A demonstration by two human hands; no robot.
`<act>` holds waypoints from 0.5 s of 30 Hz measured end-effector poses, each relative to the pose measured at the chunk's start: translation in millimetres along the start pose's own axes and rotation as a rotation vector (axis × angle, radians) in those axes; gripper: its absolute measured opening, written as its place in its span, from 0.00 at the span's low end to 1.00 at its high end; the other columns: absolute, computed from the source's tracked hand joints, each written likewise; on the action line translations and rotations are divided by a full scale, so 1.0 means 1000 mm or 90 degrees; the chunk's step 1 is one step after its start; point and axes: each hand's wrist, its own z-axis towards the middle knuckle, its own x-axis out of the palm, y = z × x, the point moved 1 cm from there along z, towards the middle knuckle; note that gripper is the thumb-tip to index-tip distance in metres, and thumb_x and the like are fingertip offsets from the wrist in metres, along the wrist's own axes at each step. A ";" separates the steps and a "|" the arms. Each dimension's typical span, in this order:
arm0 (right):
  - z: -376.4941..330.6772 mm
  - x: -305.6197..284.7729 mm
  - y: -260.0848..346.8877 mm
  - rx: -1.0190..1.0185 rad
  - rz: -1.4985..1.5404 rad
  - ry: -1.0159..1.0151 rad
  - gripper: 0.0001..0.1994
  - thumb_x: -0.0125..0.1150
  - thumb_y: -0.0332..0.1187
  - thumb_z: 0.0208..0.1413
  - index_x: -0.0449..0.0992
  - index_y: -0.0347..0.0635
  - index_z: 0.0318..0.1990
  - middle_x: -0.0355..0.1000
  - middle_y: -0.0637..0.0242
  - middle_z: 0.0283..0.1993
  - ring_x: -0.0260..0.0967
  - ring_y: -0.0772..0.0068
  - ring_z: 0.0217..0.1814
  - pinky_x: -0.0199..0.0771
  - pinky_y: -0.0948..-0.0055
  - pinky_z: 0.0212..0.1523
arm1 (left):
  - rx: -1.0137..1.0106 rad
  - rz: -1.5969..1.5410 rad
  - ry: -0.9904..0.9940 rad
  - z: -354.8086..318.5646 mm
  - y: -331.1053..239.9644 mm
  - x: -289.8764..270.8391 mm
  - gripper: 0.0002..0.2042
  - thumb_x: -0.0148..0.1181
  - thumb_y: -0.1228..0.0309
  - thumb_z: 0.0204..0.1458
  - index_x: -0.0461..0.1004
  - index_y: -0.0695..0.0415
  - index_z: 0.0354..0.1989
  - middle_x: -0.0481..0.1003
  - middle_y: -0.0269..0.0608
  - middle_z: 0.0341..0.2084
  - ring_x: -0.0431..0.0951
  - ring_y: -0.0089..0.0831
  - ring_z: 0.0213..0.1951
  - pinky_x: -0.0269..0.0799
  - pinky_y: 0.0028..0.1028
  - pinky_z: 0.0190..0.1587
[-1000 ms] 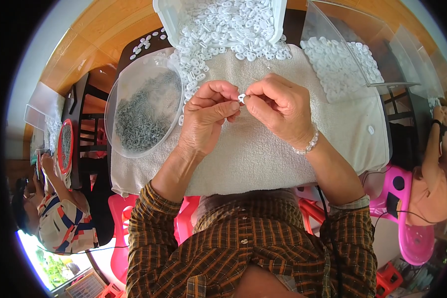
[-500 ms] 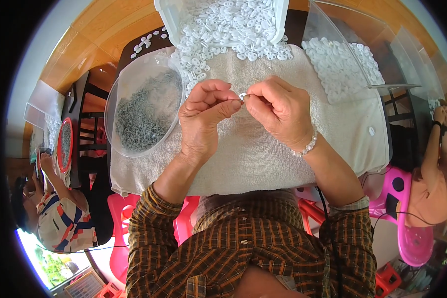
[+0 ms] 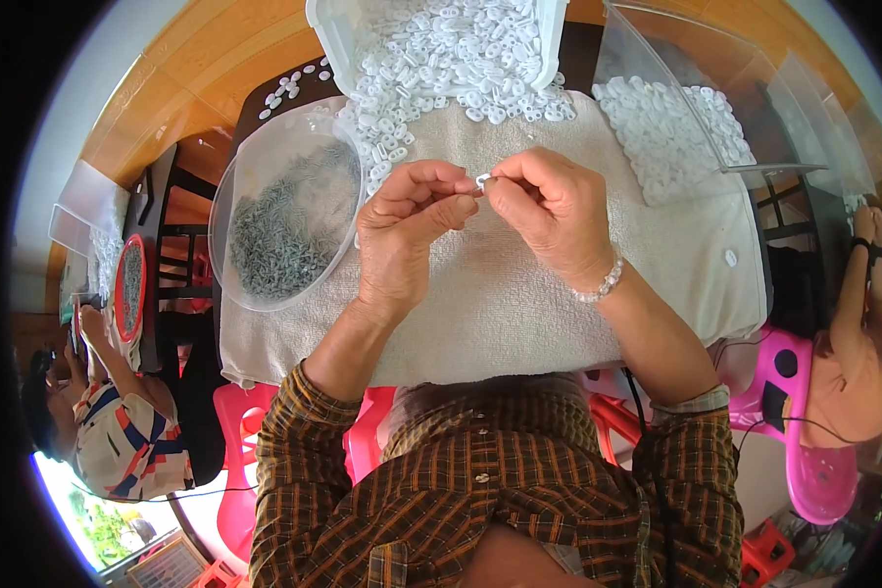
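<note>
My left hand and my right hand meet fingertip to fingertip over a white towel. Between them they pinch one small white plastic piece; a thin metal bit seems to stick out of it on the right-hand side. A heap of the same white plastic pieces spills from a tipped clear tub onto the towel just beyond my hands. To the left stands a clear round bowl holding small grey metal parts.
A clear box at the right holds a pile of white pieces. Another person works at a table on the left, and a second person sits at the right. Pink and red stools stand below the table.
Both hands have stayed together over the towel, fingers shifting slightly on the small white piece. Nothing else has moved.
</note>
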 end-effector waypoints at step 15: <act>0.002 -0.001 -0.001 0.066 0.050 0.000 0.03 0.61 0.25 0.45 0.73 0.37 0.25 0.70 0.66 0.21 0.66 0.78 0.18 0.65 0.79 0.19 | -0.113 -0.035 0.039 0.000 -0.001 -0.001 0.07 0.57 0.78 0.52 0.75 0.62 0.39 0.77 0.39 0.32 0.75 0.23 0.30 0.69 0.23 0.34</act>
